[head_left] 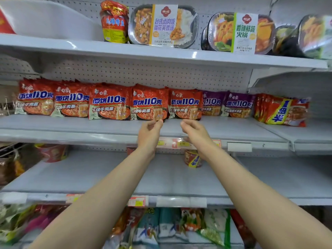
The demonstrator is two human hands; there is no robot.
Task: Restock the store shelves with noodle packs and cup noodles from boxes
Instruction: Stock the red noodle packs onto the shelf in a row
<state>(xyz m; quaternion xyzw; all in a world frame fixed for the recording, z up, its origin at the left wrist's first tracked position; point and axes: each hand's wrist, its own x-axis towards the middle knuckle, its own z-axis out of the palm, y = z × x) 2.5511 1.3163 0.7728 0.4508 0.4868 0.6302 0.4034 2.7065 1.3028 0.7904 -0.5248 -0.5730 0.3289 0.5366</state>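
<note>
A: Where are the noodle packs?
B: The red noodle packs point(111, 103) stand in a row at the back of the middle shelf point(71, 126), purple packs point(239, 105) to their right.
A: And the hands?
B: Left hand point(150, 133) pinches the bottom edge of one red pack point(149, 103); right hand point(195, 133) hangs just below the neighbouring pack point(185, 104), fingers loosely curled, holding nothing.
A: Any cup noodles?
B: One cup point(193, 159) on the shelf below
</note>
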